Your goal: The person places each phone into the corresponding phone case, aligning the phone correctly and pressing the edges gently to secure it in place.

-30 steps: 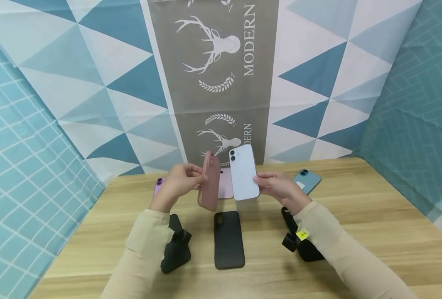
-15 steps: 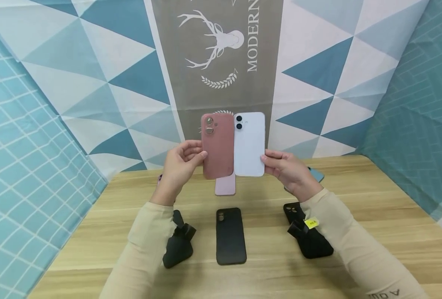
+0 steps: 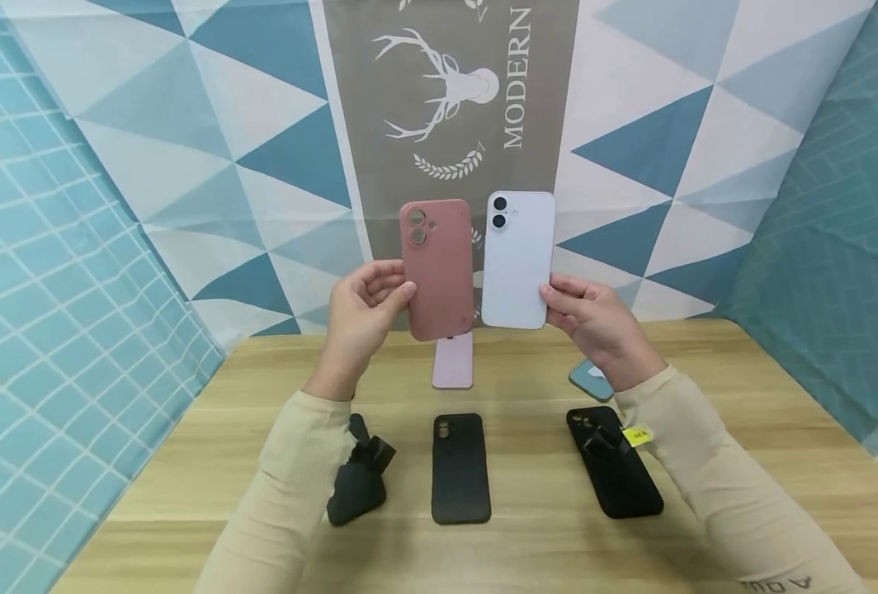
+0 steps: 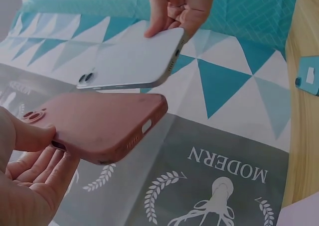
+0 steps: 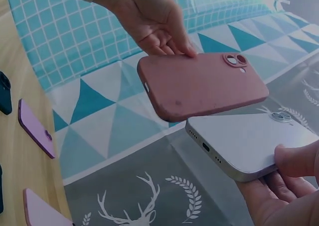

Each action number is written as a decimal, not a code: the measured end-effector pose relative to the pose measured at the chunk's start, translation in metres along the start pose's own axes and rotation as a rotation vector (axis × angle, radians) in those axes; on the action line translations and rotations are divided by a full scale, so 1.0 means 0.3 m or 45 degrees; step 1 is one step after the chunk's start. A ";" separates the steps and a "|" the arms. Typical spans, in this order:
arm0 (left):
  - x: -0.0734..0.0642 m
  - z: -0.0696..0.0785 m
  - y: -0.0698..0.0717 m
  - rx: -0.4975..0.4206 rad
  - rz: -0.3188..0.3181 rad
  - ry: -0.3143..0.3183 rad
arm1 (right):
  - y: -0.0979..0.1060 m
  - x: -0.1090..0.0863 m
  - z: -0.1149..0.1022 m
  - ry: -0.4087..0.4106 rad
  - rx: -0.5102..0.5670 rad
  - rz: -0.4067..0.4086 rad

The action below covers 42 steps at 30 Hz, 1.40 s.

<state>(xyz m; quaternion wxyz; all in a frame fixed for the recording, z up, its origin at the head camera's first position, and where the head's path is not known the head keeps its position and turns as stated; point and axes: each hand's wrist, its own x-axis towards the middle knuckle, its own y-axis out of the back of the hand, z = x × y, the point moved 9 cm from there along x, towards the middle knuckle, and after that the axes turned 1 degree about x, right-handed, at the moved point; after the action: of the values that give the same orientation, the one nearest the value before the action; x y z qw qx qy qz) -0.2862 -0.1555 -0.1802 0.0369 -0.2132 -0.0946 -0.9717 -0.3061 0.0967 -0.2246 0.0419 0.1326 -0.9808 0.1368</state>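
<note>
My left hand (image 3: pixel 365 309) pinches a pink phone case (image 3: pixel 441 272) by its left edge, thumb on the back and fingers behind. The case stands upright above the table, its camera cutouts at the top left. Beside it, my right hand (image 3: pixel 595 318) holds a white phone (image 3: pixel 519 260) by its lower right edge, back and two lenses toward me. A narrow gap separates case and phone in the head view. In the left wrist view the bottom edge of the pink case (image 4: pixel 114 121) shows its port opening. The right wrist view shows the port on the white phone (image 5: pixel 249 141).
On the wooden table (image 3: pixel 528 544) lie a black phone case (image 3: pixel 460 470) in the middle, another black case (image 3: pixel 617 474) at right and a black item (image 3: pixel 357 491) at left. A pink phone (image 3: pixel 452 363) and a blue-green phone (image 3: pixel 591 379) lie farther back. Patterned cloth (image 3: pixel 276 148) hangs behind.
Both hands have risen. The pink case has turned from edge-on to show its back. Case and phone came side by side, then moved slightly apart and higher.
</note>
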 end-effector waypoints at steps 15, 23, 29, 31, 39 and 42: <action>-0.024 -0.036 -0.051 -0.185 -0.126 0.166 | -0.039 -0.021 0.051 -0.040 -0.044 -0.102; -0.028 -0.104 -0.066 -0.174 -0.101 0.263 | -0.023 -0.017 0.090 -0.119 -0.010 -0.089; -0.030 -0.106 -0.079 -0.172 -0.058 0.241 | -0.031 -0.023 0.102 -0.137 0.001 -0.108; -0.032 -0.096 -0.080 -0.157 -0.029 0.231 | -0.038 -0.025 0.102 -0.137 -0.001 -0.124; -0.039 -0.095 -0.087 -0.108 -0.003 0.244 | -0.072 -0.034 0.107 -0.140 -0.018 -0.181; -0.045 -0.107 -0.091 -0.101 -0.005 0.257 | -0.083 -0.043 0.111 -0.138 -0.024 -0.199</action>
<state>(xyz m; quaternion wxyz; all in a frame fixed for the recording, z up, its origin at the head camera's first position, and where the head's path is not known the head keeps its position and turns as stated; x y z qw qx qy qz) -0.2901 -0.1348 -0.2192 0.0357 -0.1155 -0.0523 -0.9913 -0.2885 0.0674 -0.2518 0.0006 0.2154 -0.9696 0.1164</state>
